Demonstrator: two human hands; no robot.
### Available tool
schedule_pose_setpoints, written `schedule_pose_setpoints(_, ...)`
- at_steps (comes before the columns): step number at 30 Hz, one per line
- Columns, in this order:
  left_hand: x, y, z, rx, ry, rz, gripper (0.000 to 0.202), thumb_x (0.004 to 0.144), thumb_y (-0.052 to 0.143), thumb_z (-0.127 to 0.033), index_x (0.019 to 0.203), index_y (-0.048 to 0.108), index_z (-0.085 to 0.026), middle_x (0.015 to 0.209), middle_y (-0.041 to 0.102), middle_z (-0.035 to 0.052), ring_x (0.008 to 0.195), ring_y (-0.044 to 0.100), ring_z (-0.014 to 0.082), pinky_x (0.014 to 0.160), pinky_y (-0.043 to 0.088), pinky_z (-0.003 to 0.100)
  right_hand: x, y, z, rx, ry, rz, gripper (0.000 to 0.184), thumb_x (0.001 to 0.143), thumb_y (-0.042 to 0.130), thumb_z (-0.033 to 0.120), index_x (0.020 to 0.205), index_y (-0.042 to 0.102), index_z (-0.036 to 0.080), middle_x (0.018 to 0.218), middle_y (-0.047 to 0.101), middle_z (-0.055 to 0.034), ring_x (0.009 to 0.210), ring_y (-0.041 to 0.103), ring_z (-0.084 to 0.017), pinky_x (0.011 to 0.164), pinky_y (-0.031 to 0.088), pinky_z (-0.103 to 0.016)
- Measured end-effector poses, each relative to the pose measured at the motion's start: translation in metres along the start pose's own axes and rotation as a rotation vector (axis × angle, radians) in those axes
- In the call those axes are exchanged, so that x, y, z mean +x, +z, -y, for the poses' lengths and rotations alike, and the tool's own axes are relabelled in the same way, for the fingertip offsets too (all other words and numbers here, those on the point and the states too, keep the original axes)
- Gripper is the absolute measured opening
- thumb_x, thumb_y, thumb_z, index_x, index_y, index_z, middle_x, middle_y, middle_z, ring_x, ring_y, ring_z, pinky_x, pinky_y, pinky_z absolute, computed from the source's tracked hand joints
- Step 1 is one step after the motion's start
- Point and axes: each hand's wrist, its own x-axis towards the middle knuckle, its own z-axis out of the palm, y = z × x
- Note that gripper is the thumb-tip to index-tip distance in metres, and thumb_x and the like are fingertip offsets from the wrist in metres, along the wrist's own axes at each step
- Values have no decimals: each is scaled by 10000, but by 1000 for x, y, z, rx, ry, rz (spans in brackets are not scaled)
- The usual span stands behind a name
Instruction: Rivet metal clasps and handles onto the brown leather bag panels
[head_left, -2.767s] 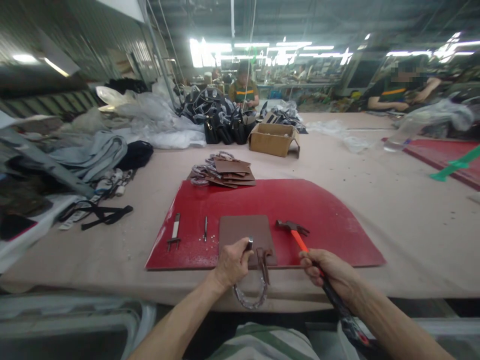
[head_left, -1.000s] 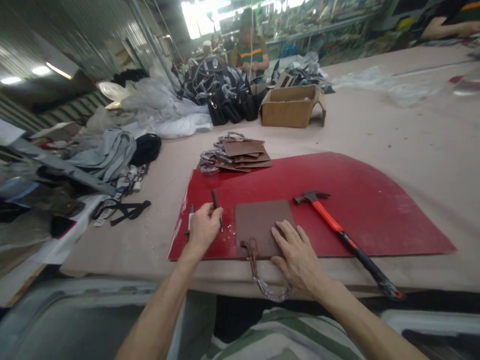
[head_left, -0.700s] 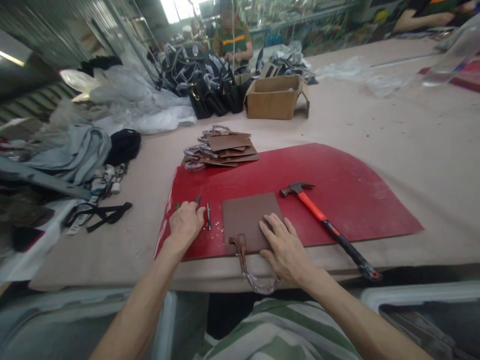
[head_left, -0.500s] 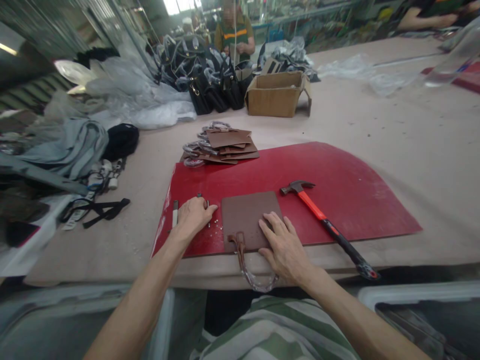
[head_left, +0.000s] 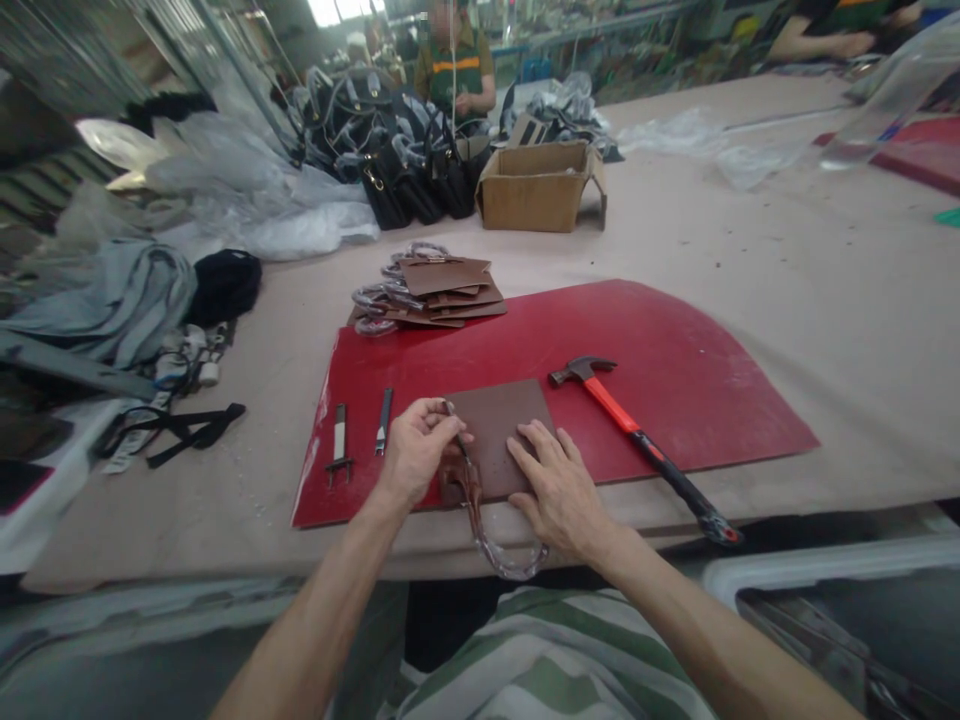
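A brown leather panel (head_left: pixel 499 405) lies on the red board (head_left: pixel 667 370) in front of me. A brown strap handle (head_left: pixel 474 500), wrapped in clear film along its loop, is at the panel's lower left and hangs over the table edge. My left hand (head_left: pixel 420 455) is closed in a pinch on a slim metal punch (head_left: pixel 452 412), held above the handle's end. My right hand (head_left: pixel 559 490) rests with spread fingers on the panel's right side. Left of my left hand lie a two-pronged tool (head_left: pixel 340 440) and a smaller pronged tool (head_left: pixel 384 420).
A claw hammer (head_left: pixel 611 400) with an orange and black grip lies right of the panel. Brown panels with wrapped handles (head_left: pixel 450 285) are stacked behind. Farther back are a cardboard box (head_left: pixel 529 200), black handbags (head_left: pixel 405 185) and plastic film (head_left: pixel 292 225). Two people are beyond.
My left hand has moved right from among the tools to the handle's end, now with the punch in its fingers. My right hand stays on the panel. The view has shifted slightly.
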Motion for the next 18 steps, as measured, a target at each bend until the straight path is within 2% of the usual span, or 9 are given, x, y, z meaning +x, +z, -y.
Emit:
schedule_pose_setpoints(3, -18, 25, 18, -55, 75, 31, 280, 773, 699, -343, 924, 534, -175, 805, 687, 12, 723, 736, 167, 623, 589, 247, 0, -1, 1, 5, 2, 11, 630, 833, 636, 248, 1431, 488, 118, 1529, 412, -199, 1452, 309, -355, 1202, 207, -567)
schedule_pose_setpoints(5, -23, 33, 28, -9, 145, 29, 201, 837, 647, -324, 915, 533, -177, 842, 695, 26, 749, 735, 157, 683, 604, 265, 0, -2, 2, 9, 5, 15, 638, 834, 638, 248, 1437, 482, 110, 1528, 411, -206, 1453, 310, -354, 1202, 205, -566)
schedule_pose_setpoints(8, -25, 34, 35, 40, 187, 8, 148, 887, 595, -302, 934, 527, -180, 872, 706, 38, 750, 729, 151, 721, 618, 294, 0, -2, 3, 14, 11, 14, 638, 833, 638, 247, 1436, 482, 109, 1525, 415, -208, 1453, 311, -351, 1198, 210, -567)
schedule_pose_setpoints(14, -24, 31, 37, 85, 206, 30, 128, 919, 564, -296, 956, 507, -187, 884, 719, 48, 770, 729, 160, 731, 621, 307, -1, 0, 1, 20, 7, -7, 633, 829, 646, 254, 1426, 485, 119, 1529, 412, -201, 1457, 303, -343, 1200, 203, -565)
schedule_pose_setpoints(18, -27, 31, 42, 249, 334, 25, 51, 932, 525, -239, 961, 523, -197, 860, 718, 38, 779, 718, 155, 749, 594, 290, -1, -1, 2, 20, 1, -13, 632, 824, 646, 248, 1421, 491, 115, 1526, 413, -209, 1455, 304, -350, 1197, 210, -568)
